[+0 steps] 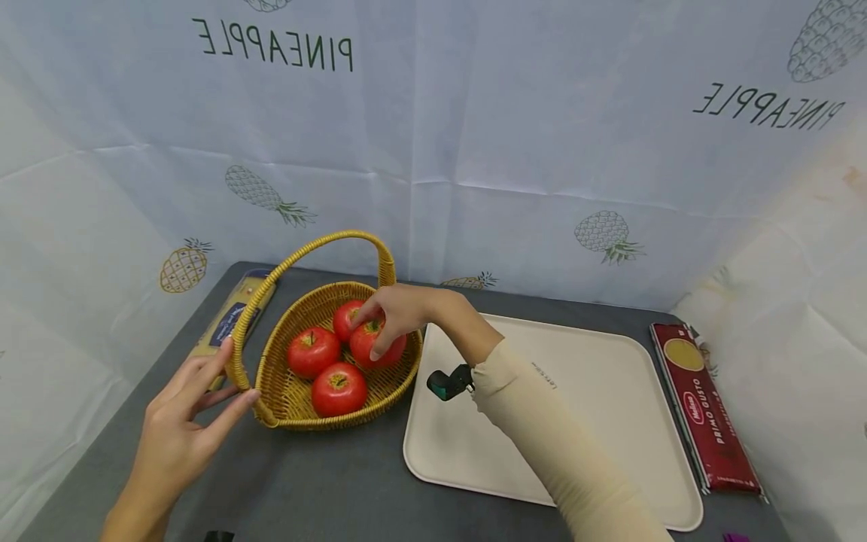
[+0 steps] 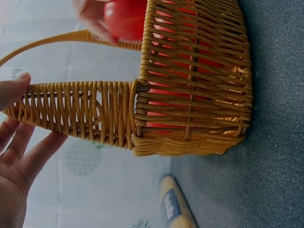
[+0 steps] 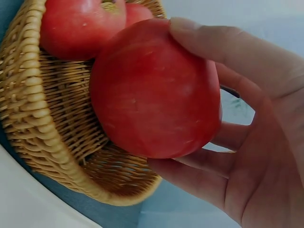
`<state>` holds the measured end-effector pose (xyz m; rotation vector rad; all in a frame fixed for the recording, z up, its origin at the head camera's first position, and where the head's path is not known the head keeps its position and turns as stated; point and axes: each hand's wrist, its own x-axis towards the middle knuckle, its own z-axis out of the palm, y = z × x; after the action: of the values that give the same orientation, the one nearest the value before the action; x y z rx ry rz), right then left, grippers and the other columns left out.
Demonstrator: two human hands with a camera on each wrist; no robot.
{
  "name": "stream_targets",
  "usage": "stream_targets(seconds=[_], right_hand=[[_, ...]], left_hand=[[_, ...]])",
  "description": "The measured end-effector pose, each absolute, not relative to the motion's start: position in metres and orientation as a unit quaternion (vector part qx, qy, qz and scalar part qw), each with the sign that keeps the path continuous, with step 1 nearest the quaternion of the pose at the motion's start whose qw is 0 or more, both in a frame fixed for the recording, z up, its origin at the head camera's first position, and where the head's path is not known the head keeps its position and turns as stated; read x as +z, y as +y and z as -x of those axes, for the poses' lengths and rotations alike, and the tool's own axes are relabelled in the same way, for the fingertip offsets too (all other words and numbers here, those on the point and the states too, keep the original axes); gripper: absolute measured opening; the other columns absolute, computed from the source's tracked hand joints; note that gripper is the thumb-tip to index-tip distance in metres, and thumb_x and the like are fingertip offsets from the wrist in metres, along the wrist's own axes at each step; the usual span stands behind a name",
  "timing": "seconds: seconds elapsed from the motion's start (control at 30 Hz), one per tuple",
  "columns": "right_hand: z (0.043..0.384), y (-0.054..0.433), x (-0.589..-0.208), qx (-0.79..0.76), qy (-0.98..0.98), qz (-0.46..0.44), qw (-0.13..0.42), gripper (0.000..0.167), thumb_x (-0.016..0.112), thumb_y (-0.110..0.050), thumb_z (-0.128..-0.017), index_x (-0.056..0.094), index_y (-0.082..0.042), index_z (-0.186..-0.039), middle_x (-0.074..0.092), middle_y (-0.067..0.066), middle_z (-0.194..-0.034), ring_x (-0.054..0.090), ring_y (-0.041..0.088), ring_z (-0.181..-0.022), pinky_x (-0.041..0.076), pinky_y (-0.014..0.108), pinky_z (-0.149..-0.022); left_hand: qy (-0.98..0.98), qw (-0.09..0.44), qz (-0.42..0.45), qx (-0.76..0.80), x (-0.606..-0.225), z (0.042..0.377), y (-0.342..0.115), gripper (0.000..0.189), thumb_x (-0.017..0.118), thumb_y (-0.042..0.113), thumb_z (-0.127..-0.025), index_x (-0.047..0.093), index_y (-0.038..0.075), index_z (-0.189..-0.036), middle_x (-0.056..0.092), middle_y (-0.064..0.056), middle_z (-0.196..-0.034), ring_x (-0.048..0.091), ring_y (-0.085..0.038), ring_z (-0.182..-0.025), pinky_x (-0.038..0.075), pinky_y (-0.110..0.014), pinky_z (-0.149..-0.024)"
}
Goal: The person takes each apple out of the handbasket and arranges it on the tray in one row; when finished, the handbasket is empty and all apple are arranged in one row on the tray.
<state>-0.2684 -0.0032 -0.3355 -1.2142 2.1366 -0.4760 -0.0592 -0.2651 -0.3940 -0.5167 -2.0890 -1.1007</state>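
Observation:
A yellow-brown wicker basket (image 1: 276, 412) with a tall arched handle (image 2: 80, 111) stands on the left of the table. My left hand (image 1: 179, 421) pinches the lower part of that handle, thumb on one side and fingers on the other. Over the basket's right side, my right hand (image 1: 403, 312) grips a red apple (image 3: 156, 90) between thumb and fingers. In the right wrist view this apple sits close to the basket's rim. Other red apples lie in the basket, one (image 1: 314, 352) to the left and one (image 1: 339, 389) at the front; another (image 1: 345, 320) is partly covered by my right hand.
Right of the basket lies a beige tray (image 1: 609, 421), partly under my right forearm. A red spaghetti pack (image 1: 707, 414) lies beyond its right edge. Behind the handle on the left is a yellowish pack with a blue label (image 1: 226, 324). A pineapple-print cloth (image 1: 508, 150) hangs behind.

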Motion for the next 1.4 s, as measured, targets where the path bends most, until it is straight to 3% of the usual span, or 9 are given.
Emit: stream_targets(seconds=[0.4,0.8,1.07,1.4], right_hand=[[0.268,0.010,-0.324,-0.225,0.800,0.465,0.306,0.060,0.079,-0.031,-0.086,0.062,-0.021,-0.143,0.061,0.000,-0.142,0.054,0.015,-0.126,0.059,0.022,-0.097],[0.267,0.053,-0.317,-0.315,0.787,0.435,0.304,0.060,0.077,-0.025,-0.086,0.061,-0.017,-0.143,0.059,0.006,-0.138,0.057,0.020,-0.122,0.063,0.028,-0.094],[0.267,0.093,-0.315,-0.359,0.803,0.397,0.262,0.055,0.079,-0.021,-0.084,0.066,-0.022,-0.137,0.058,0.005,-0.137,0.054,0.023,-0.124,0.064,0.031,-0.094],[0.272,0.137,-0.334,-0.372,0.831,0.344,0.229,0.057,0.080,-0.017,-0.083,0.066,-0.024,-0.138,0.054,0.004,-0.147,0.050,0.029,-0.130,0.064,0.038,-0.096]], left_hand=[[-0.799,0.358,0.205,-0.436,-0.397,0.060,-0.266,0.073,0.073,0.037,-0.090,0.053,-0.013,-0.140,0.062,0.010,-0.118,0.062,0.003,-0.109,0.058,-0.005,-0.087],[-0.799,0.361,0.205,-0.435,-0.396,0.062,-0.266,0.073,0.073,0.037,-0.090,0.054,-0.013,-0.139,0.062,0.011,-0.118,0.062,0.004,-0.108,0.058,-0.005,-0.088],[-0.801,0.361,0.204,-0.431,-0.396,0.062,-0.266,0.073,0.071,0.039,-0.091,0.054,-0.013,-0.139,0.061,0.012,-0.118,0.062,0.003,-0.110,0.058,-0.005,-0.088],[-0.798,0.363,0.206,-0.435,-0.397,0.061,-0.265,0.072,0.072,0.037,-0.091,0.054,-0.014,-0.138,0.061,0.012,-0.119,0.062,0.003,-0.111,0.058,-0.005,-0.088]])
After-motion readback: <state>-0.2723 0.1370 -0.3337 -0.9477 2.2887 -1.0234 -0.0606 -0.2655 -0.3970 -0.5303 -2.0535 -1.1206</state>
